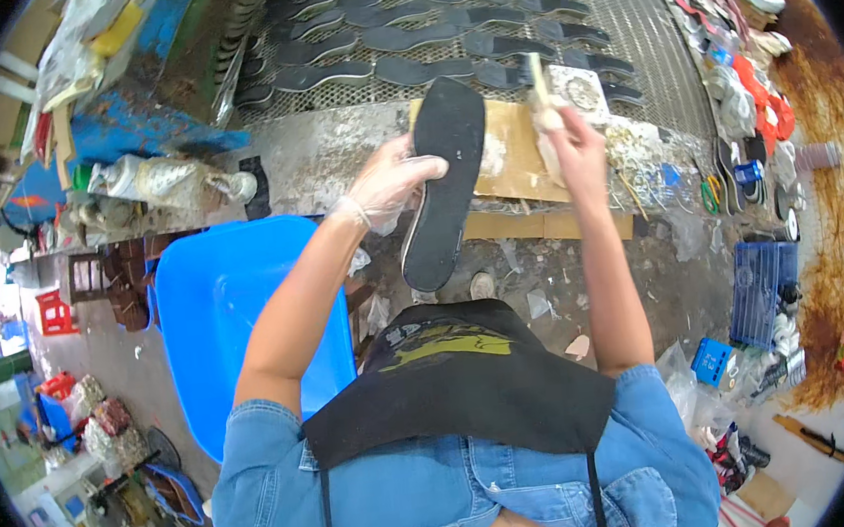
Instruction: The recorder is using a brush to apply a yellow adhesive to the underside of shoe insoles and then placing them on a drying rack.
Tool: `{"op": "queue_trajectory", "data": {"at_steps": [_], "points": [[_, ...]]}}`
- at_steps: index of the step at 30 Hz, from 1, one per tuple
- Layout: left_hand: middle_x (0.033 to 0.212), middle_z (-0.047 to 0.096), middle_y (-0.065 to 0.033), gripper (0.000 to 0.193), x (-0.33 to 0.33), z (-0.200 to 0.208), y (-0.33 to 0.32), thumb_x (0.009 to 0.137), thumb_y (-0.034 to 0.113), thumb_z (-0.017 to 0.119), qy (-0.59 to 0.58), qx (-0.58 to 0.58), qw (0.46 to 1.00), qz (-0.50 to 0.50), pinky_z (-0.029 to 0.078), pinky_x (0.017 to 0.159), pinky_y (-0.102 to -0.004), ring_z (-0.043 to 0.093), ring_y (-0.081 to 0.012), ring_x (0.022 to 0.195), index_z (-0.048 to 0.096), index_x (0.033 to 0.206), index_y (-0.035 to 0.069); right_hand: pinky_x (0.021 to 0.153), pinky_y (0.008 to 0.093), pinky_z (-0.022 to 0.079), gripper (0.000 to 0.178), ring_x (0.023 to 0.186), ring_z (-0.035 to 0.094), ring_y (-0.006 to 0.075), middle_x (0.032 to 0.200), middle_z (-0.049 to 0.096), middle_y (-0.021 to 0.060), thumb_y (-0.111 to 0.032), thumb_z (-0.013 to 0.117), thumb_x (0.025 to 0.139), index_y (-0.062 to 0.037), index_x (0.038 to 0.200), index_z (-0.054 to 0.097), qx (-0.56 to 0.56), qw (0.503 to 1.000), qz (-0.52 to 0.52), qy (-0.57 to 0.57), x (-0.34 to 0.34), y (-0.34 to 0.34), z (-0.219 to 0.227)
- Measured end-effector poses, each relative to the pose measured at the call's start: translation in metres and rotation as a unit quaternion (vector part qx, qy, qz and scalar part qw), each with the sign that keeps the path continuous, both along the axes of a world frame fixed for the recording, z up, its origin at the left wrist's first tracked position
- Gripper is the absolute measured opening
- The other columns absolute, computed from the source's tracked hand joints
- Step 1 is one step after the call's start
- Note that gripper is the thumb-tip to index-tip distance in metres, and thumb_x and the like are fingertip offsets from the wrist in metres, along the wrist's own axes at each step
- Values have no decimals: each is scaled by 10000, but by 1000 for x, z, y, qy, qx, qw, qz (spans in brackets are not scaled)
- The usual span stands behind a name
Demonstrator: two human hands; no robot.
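My left hand (390, 181), in a clear plastic glove, grips a black shoe sole (450, 176) by its left edge and holds it tilted over the front of the workbench. To the right, my right hand (579, 149) is closed round a pale brush (539, 88), slightly smeared by motion. Just beyond that hand sits a white square tub (578, 91), partly hidden by the brush. Under both lies a brown cardboard sheet (513, 160) with whitish stains.
Rows of dark soles (412, 35) lie on the mesh conveyor (635, 4) at the back. A blue plastic basin (224, 291) stands at my left. A glue-crusted bottle (159, 179) lies on the bench's left. Scissors with green handles (710, 194) and a blue crate (761, 289) are at the right.
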State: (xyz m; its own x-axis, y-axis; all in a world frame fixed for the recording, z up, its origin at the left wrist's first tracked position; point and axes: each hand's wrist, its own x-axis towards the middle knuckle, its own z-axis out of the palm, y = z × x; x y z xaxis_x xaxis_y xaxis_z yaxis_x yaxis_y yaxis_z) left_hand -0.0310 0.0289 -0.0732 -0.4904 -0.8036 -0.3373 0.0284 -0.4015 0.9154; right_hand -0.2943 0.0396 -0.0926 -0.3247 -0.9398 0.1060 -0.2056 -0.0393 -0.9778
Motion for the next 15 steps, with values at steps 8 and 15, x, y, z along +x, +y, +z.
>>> {"op": "queue_trajectory", "data": {"at_steps": [8,15], "points": [[803,626,-13,309,-9,11,-10,775,182,653,-106,-38,993,-44,455,598,-264,557,-85,681,640,1014,-12,584,378,452,282,638,574,291,719,548,109,-135,715,733,-106,1012,704,-111,928,128,331,34,34,53],[845,637,-13,280,-8,26,-4,777,168,637,-96,-31,995,-11,476,657,-265,569,-92,722,639,995,-8,612,378,473,274,675,595,283,753,568,89,-112,695,738,-117,1012,694,-24,908,116,402,-5,68,50]]}}
